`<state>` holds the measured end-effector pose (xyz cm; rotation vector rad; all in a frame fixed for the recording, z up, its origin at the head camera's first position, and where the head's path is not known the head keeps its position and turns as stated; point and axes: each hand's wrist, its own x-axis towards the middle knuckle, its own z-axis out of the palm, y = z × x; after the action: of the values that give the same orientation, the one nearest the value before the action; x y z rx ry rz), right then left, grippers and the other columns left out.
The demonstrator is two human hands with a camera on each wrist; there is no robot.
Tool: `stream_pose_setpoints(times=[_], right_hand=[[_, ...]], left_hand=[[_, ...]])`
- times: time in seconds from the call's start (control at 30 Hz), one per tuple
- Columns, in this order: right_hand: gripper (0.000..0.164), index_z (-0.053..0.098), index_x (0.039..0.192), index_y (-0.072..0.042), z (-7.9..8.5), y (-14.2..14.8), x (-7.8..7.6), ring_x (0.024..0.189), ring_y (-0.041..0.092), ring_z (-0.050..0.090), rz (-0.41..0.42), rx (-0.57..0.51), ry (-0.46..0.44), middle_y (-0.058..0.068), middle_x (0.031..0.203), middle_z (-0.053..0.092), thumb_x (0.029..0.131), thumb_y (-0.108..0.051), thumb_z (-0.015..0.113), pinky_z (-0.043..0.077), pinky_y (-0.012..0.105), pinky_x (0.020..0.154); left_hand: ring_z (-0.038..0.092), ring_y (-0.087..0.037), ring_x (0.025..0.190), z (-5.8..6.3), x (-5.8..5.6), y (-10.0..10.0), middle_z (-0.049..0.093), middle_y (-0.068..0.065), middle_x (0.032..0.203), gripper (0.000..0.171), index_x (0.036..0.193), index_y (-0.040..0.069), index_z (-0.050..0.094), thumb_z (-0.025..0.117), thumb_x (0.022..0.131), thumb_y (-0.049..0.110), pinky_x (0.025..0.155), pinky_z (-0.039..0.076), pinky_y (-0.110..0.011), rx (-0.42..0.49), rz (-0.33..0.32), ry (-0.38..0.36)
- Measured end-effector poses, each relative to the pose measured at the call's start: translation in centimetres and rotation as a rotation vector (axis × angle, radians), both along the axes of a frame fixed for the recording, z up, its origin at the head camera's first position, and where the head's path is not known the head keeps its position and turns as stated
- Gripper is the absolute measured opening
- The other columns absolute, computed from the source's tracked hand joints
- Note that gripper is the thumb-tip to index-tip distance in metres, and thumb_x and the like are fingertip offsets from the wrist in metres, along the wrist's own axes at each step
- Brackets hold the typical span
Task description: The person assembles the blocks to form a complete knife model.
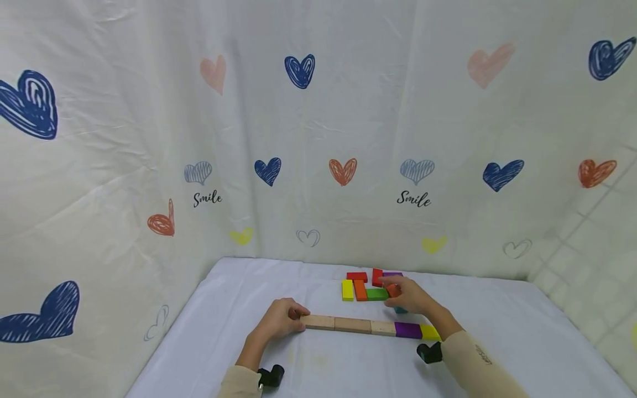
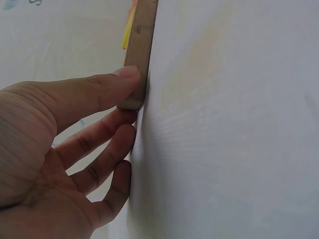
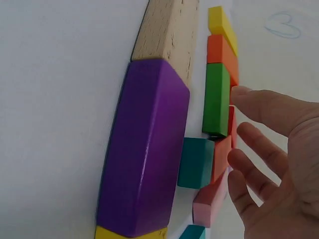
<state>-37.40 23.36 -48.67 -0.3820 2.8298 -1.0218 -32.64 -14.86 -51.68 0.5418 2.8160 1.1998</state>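
A straight row lies across the table, with plain wooden blocks [image 1: 352, 325] on the left, then a purple block [image 3: 142, 149] and a yellow block [image 1: 429, 332]. At its left end my left hand [image 1: 281, 319] pinches the end wooden block [image 2: 137, 52], thumb on one side and fingertips at the end. Behind the row my right hand [image 1: 412, 297] hovers over loose coloured blocks, fingers apart and slightly bent. Its thumb is near the green block [image 3: 217, 99]; a teal block [image 3: 195, 163] and a pink block [image 3: 209, 201] lie close by. No block shows in its grasp.
More loose blocks lie at the back: a yellow one [image 1: 347, 290], an orange one [image 1: 360, 290] and a red one [image 1: 356, 276]. White cloth [image 1: 328, 376] covers the table. A curtain [image 1: 318, 121] printed with hearts hangs behind it.
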Motion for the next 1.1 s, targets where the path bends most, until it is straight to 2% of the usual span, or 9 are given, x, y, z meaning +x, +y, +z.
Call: stream_pose_setpoints(times=[0.13, 0.4, 0.6, 0.8, 1.1], right_hand=[[0.060, 0.061, 0.142, -0.019, -0.1, -0.6, -0.2, 0.130, 0.038, 0.050, -0.017, 0.040, -0.025, 0.015, 0.143, 0.057, 0.086, -0.011, 0.081, 0.046, 0.062, 0.105], [0.055, 0.066, 0.137, -0.016, -0.3, -1.3, -0.5, 0.133, 0.040, 0.050, 0.002, 0.084, -0.019, 0.015, 0.141, 0.060, 0.085, -0.003, 0.079, 0.043, 0.062, 0.108], [0.050, 0.070, 0.129, -0.016, -0.6, -1.6, -0.8, 0.118, 0.030, 0.057, -0.008, 0.100, -0.007, 0.009, 0.123, 0.065, 0.083, -0.002, 0.081, 0.048, 0.056, 0.105], [0.043, 0.073, 0.122, -0.016, -0.3, -1.7, -0.6, 0.101, 0.022, 0.056, -0.009, 0.116, -0.016, 0.005, 0.108, 0.065, 0.082, -0.002, 0.081, 0.054, 0.050, 0.098], [0.038, 0.075, 0.116, -0.018, 1.1, -1.3, 0.1, 0.090, 0.021, 0.051, 0.048, 0.078, 0.025, 0.003, 0.103, 0.063, 0.083, -0.001, 0.080, 0.054, 0.034, 0.079]], left_hand=[[0.059, -0.015, 0.084, 0.0, 0.0, 0.0, 0.070, 0.001, 0.092, 0.029, 0.103, 0.017, 0.082, 0.086, 0.077, 0.007, 0.070, 0.046, -0.026, -0.003, 0.003, 0.001], [0.058, -0.015, 0.083, -0.1, 0.1, 0.0, 0.070, 0.000, 0.091, 0.030, 0.104, 0.015, 0.082, 0.087, 0.076, 0.006, 0.069, 0.046, -0.027, -0.002, -0.001, 0.001], [0.059, -0.015, 0.083, 0.1, 0.1, 0.1, 0.071, -0.001, 0.092, 0.029, 0.104, 0.015, 0.082, 0.087, 0.076, 0.006, 0.070, 0.046, -0.026, 0.000, 0.002, 0.000], [0.057, -0.014, 0.083, 0.1, 0.0, 0.2, 0.071, -0.001, 0.093, 0.029, 0.105, 0.016, 0.082, 0.087, 0.077, 0.007, 0.070, 0.046, -0.027, -0.003, -0.001, -0.013], [0.057, -0.013, 0.082, 0.2, 0.0, 0.0, 0.070, -0.002, 0.092, 0.029, 0.104, 0.015, 0.082, 0.087, 0.077, 0.007, 0.069, 0.046, -0.027, -0.005, 0.000, -0.002]])
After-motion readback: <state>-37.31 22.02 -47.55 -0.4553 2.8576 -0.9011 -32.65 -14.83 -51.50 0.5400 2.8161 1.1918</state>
